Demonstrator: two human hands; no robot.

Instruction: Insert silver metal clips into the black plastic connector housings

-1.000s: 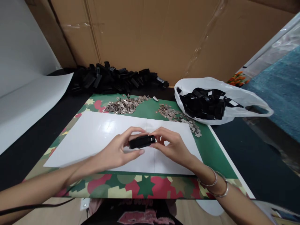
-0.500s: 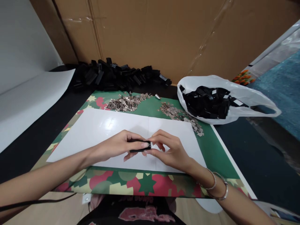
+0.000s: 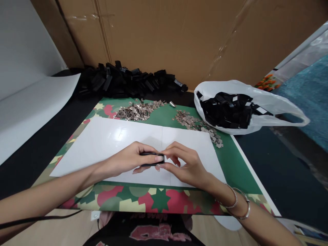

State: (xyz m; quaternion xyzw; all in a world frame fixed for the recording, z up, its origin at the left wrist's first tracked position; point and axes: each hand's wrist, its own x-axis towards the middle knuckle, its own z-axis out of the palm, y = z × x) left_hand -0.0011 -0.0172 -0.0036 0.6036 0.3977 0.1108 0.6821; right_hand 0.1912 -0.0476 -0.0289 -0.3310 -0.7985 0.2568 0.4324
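Observation:
A small, narrow black plastic piece (image 3: pixel 150 159) is held level over the white sheet (image 3: pixel 120 135). My left hand (image 3: pixel 135 155) wraps round it from the left, its thumb lying flat along the near side. At the piece's right end, the thumb and index finger of my right hand (image 3: pixel 184 160) pinch it from both sides. Between the fingertips a pale sliver shows at that end; what it is I cannot make out.
Two heaps of small metal plates, a left one (image 3: pixel 139 111) and a right one (image 3: pixel 192 122), lie beyond the sheet, with a silver cone-shaped tip (image 3: pixel 172 104) between them. Behind is a black parts pile (image 3: pixel 128 82). A white plastic bag (image 3: pixel 263 94) holds more black pieces.
The black piece has tilted slightly in my fingers, so its right end face shows less. Both hands keep nearly the same place and grip.

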